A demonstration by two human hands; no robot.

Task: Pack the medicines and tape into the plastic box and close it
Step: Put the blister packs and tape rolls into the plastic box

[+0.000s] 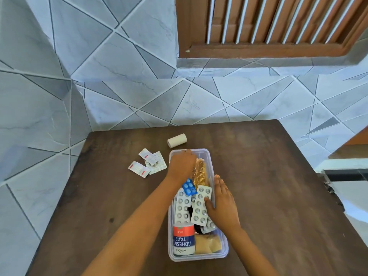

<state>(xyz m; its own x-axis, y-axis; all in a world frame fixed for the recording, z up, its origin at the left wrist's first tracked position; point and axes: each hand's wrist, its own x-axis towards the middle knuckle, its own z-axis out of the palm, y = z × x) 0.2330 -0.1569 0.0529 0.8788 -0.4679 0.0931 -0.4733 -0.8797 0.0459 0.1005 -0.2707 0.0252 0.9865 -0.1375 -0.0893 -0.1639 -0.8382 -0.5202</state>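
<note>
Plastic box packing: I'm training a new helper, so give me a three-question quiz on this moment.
1. True or false: the beige tape roll lies inside the plastic box.
2. Which hand touches a silver blister strip? A left hand B right hand
3. Fill in: the loose white pill strips lie on the table to the box's ____.

Key: 1 false; 2 B; 3 left.
</note>
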